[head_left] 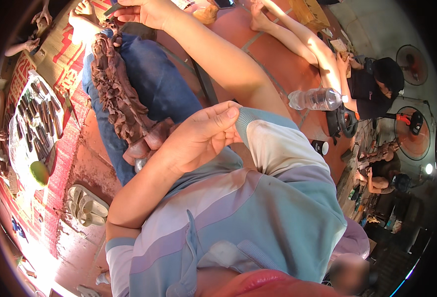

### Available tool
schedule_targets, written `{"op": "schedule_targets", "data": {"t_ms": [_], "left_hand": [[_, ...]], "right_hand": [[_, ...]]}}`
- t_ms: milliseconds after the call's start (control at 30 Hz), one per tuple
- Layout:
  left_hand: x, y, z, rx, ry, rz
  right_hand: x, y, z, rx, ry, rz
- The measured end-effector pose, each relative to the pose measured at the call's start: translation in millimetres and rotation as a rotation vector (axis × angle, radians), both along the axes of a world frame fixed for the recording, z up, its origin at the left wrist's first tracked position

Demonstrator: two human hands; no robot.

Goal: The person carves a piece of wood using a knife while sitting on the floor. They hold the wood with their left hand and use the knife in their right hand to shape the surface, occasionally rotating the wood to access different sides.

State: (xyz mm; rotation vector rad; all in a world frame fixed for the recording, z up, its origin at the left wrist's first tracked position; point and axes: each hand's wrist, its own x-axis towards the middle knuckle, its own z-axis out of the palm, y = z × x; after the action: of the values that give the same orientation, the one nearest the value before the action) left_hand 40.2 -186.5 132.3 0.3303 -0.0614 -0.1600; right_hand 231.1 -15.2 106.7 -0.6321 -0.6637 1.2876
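Observation:
A reddish-brown wooden carving [122,94] with dense figured relief lies along my leg in blue trousers [156,74]. My left hand [213,126] crosses in front of my body, thumb and fingers pinching the cuff of my right sleeve [260,126]. Stretched out past the carving's far end, my right hand [141,12] has its fingers closed round a small dark grey-green piece [112,9]. That piece is partly hidden and its kind cannot be made out. The near end of the carving shows rounded, smooth lumps beside my left forearm.
On the left, a red patterned mat [75,128] holds a plastic sheet with several carving tools [40,114] and a green round thing [39,173]. Sandals [87,205] lie nearby. To the right are a plastic bottle [315,99], a seated person [372,86] and fans [411,64].

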Motion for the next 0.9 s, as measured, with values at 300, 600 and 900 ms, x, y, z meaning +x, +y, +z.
{"op": "schedule_targets", "data": {"t_ms": [300,600,900], "left_hand": [[-21,-6,62,-0.210,-0.018,0.001],[-47,-36,70,-0.236,-0.499,0.086],[-60,-31,56,-0.141,-0.370,0.009]], "right_hand": [[-30,28,24,0.013,0.036,0.093],[-146,84,105,0.148,-0.007,0.280],[-141,36,99,0.147,-0.168,0.275]]}}
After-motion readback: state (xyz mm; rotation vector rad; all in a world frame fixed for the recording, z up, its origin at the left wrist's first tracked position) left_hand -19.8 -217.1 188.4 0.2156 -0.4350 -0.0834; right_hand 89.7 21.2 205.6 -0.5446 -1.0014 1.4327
